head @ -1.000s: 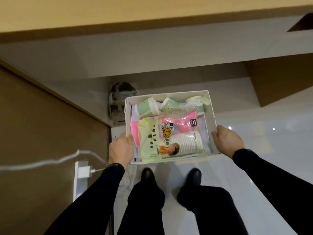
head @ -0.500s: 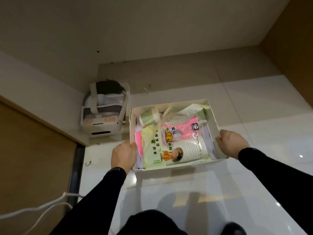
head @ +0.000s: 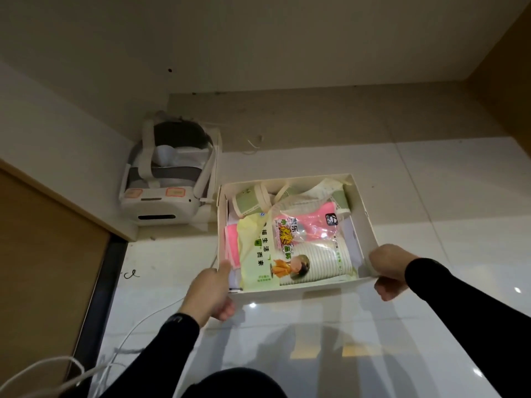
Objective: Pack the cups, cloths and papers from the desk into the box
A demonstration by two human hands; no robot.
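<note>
A white cardboard box [head: 290, 294] hangs low over the glossy floor, gripped at both near corners. My left hand [head: 211, 291] clamps its left near corner, thumb inside the rim. My right hand [head: 392, 265] grips the right near corner. Inside lie a plastic sleeve of stacked paper cups [head: 314, 261], a yellow-green packet [head: 257, 254], a pink cloth [head: 231, 245], loose green paper cups [head: 250, 201] and white paper along the sides.
A white headset [head: 166, 179] sits in an open box against the wall, just left of the carried box. White cables [head: 135, 331] trail over the floor at the lower left. A wooden panel [head: 43, 268] stands left, another [head: 508, 76] at the right.
The view has dropped from the desk's edge to the space under it. The box, still in both hands, has come down close to the floor beside the headset.
</note>
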